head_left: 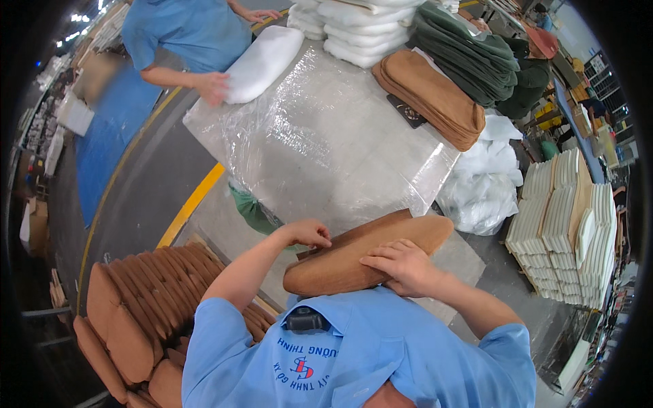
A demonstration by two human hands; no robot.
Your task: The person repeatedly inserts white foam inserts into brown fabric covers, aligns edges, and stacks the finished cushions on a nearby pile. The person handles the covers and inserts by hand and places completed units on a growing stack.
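Note:
A brown fabric-covered cushion (364,262) stands on edge against my body, at the near side of a plastic-covered table (306,156). Along its far side a strip of the cover stands up like an open flap (374,228). My left hand (309,234) is closed at the left end of that flap, fingers pinched at its edge. Over the cushion's right part curls my right hand (403,265), gripping it with the thumb hidden or pressed against it. The cushion's underside is out of sight.
Folded brown covers (432,95) and dark green covers (466,54) lie at the table's far right, beside stacked white pads (367,27). A co-worker's hand (212,88) touches a white pad (265,64). Finished-looking brown cushions (156,292) are piled left; pale pads (564,224) stand right.

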